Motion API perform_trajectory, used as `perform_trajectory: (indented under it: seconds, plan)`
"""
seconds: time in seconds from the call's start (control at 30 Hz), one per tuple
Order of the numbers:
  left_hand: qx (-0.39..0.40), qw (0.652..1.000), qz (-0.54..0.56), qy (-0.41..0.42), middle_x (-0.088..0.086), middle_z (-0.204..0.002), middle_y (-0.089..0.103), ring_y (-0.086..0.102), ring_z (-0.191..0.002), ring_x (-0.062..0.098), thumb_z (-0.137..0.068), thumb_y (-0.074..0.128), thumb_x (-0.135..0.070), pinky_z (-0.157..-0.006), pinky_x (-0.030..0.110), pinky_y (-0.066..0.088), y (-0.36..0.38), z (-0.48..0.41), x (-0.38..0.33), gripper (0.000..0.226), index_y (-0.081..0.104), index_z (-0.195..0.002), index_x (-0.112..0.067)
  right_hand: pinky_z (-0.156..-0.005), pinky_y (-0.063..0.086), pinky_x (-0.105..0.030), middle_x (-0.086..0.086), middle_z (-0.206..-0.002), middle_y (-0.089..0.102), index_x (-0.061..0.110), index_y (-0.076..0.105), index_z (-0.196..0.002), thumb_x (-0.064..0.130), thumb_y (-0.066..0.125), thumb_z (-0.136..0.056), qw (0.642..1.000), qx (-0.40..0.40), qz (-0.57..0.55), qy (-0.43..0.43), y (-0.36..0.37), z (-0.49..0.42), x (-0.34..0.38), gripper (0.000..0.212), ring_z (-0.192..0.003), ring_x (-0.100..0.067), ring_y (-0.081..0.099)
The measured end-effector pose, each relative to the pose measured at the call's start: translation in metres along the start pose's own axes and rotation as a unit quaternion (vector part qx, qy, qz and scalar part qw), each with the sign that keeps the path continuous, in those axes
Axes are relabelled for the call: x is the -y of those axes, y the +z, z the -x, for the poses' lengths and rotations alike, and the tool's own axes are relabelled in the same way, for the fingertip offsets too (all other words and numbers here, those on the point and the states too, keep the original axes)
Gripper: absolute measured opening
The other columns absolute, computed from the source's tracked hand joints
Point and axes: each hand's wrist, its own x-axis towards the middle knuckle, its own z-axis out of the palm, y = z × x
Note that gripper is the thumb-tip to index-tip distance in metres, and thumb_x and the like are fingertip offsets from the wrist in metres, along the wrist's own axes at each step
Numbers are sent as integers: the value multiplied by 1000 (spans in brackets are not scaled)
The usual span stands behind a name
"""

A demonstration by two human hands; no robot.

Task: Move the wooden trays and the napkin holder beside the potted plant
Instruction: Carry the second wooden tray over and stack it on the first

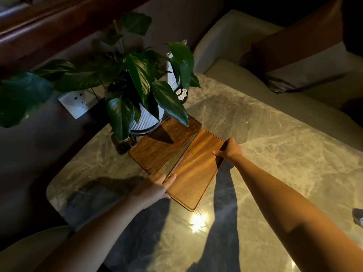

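Marble table (275, 146): held wooden tray (196, 169), long axis toward potted plant (137, 85).

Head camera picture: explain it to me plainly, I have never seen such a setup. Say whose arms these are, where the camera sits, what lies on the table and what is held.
There is no machine here. The one picture comes from a wide-angle camera worn on a person's head, looking down at their own bare arms. On the marble table stands a potted plant, with a darker wooden tray flat beside it. The left hand and right hand grip opposite edges of a lighter wooden tray, placing it next to the first.
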Motion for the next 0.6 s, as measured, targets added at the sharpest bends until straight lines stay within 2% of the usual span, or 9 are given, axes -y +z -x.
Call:
perform_trajectory:
  seconds: [0.07,0.1,0.17,0.2,0.23,0.43,0.6]
  plan:
    - [-9,1000,-21,3,13,-130,48,53,-111,23,-88,55,-36,-88,29,50,-7,-2,-1,73,16,-146,-18,-91,46,-42,-20,-123,59,2,41,-120,33,76,-73,1000,1,8,-8,0,-2,1,66,-115,-35,55]
    - [-28,999,-40,16,14,-124,54,56,-107,23,-82,63,-37,-85,30,52,-12,-2,0,74,26,-144,-17,-91,46,-42,-20,-123,59,2,41,-120,34,75,-73,1000,0,12,-11,-1,-3,1,66,-115,-36,54]
    - [-59,993,-92,46,10,-95,68,65,-80,20,-55,84,-43,-62,28,57,-24,1,1,78,58,-123,-18,-92,46,-43,-20,-124,58,3,41,-120,36,74,-74,1000,1,17,-14,-1,-5,1,66,-117,-36,54]
    - [-78,989,-113,46,6,-82,70,66,-67,17,-40,89,-46,-51,26,55,-30,1,1,78,67,-110,-19,-92,46,-43,-20,-125,58,3,41,-121,37,73,-74,1000,2,18,-15,-1,-5,1,66,-117,-36,53]
    - [-94,988,-118,44,5,-76,70,66,-62,16,-32,90,-48,-47,26,54,-32,1,1,78,71,-102,-20,-93,46,-43,-20,-126,57,3,40,-121,38,72,-75,1000,2,19,-16,-2,-6,1,66,-117,-37,53]
    - [-103,984,-146,29,8,-87,75,72,-74,21,-29,91,-47,-57,34,59,-38,-5,3,79,73,-100,-19,-99,43,-47,-23,-131,51,3,39,-123,42,68,-78,999,4,39,-18,-3,-10,2,67,-123,-39,47]
    - [-94,986,-136,21,9,-86,75,72,-70,22,-23,91,-49,-55,33,59,-39,-8,5,82,74,-98,-19,-103,40,-48,-26,-133,47,2,38,-125,44,65,-80,998,3,61,-24,-3,-14,9,67,-125,-41,42]
